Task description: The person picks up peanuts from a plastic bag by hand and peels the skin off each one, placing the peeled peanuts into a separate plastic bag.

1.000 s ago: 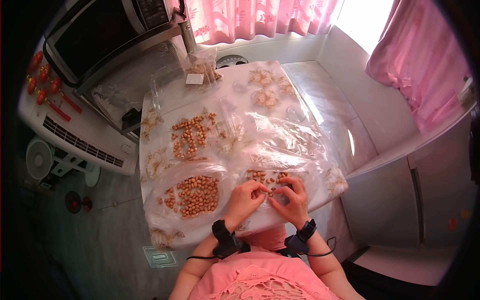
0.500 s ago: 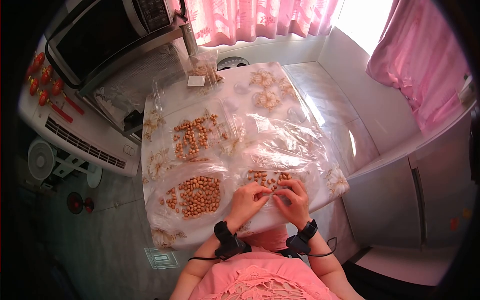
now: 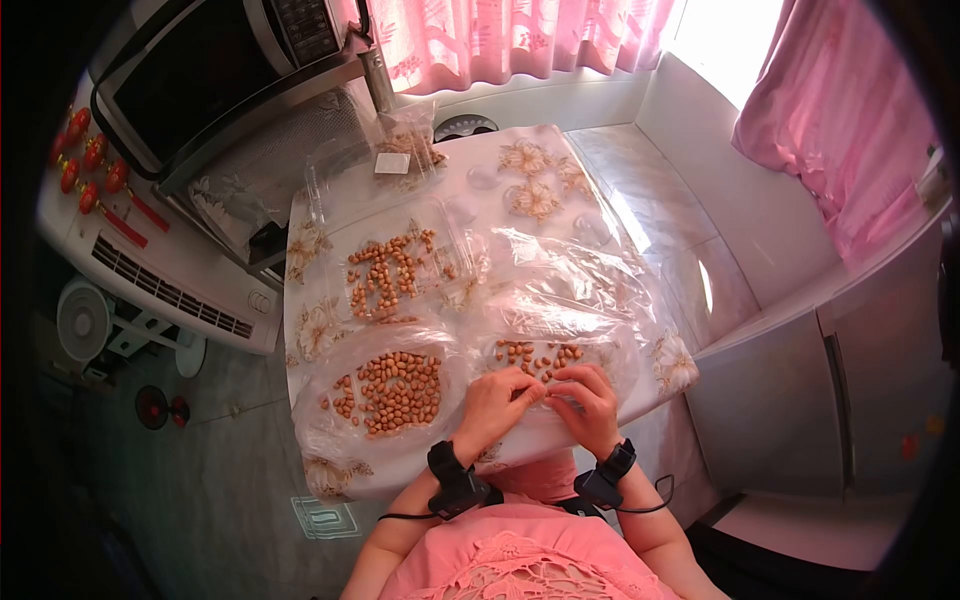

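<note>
My left hand [image 3: 495, 403] and my right hand [image 3: 588, 405] meet at the fingertips at the near edge of the table. Both have thumb and fingers pinched together; whatever sits between them is too small to make out. Just beyond them, reddish-brown shelled peanuts [image 3: 515, 352] lie scattered on a clear plastic bag [image 3: 620, 350]. To the left of my left hand, a larger heap of peanuts [image 3: 402, 390] rests in another clear plastic bag [image 3: 320, 425]. Farther back, more peanuts [image 3: 385, 270] are spread in a clear plastic tray [image 3: 432, 225].
A patterned cloth covers the table [image 3: 540, 150]. At its back left stands a bag with a white label [image 3: 392, 162]. A microwave [image 3: 200, 80] on a rack is at the upper left, and a grey cabinet [image 3: 770, 400] is on the right.
My right fingers have closed in toward my left fingertips, narrowing the gap between the hands. The peanut piles look the same.
</note>
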A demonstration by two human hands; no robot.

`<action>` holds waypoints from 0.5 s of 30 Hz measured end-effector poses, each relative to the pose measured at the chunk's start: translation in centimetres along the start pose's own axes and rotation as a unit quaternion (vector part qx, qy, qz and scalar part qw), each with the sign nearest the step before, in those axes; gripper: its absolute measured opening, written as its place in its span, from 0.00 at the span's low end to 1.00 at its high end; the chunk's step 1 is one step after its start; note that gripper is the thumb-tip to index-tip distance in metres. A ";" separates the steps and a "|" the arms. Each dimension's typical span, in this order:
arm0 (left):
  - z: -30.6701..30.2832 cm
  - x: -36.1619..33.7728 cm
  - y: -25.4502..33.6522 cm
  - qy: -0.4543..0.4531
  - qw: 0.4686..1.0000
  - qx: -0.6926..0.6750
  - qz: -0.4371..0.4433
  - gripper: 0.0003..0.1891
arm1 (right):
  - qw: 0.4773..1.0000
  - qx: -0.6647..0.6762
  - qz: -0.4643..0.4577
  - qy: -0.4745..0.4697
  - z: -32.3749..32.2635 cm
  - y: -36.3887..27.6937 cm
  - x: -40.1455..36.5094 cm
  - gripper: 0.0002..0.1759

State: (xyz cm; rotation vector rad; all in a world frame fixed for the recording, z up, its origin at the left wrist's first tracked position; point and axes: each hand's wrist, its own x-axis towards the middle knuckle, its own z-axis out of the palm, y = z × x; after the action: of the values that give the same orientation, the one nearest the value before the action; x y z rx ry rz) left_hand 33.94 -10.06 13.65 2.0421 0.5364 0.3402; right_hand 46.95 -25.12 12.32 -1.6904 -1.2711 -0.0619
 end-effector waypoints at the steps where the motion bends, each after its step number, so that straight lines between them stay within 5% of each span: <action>1: -0.2 0.0 0.3 -0.011 1.000 0.001 -0.001 0.12 | 1.000 0.000 -0.009 -0.010 0.0 0.2 0.0 0.12; 15: -0.2 -0.7 -0.2 -0.019 0.999 -0.007 0.027 0.08 | 0.997 0.053 0.054 0.013 0.0 -0.4 0.1 0.15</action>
State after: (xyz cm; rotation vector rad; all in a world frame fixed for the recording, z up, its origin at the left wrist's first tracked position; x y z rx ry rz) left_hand 33.22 -10.13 13.60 2.0492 0.4549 0.3353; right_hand 46.67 -25.09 12.64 -1.6578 -1.1431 0.0470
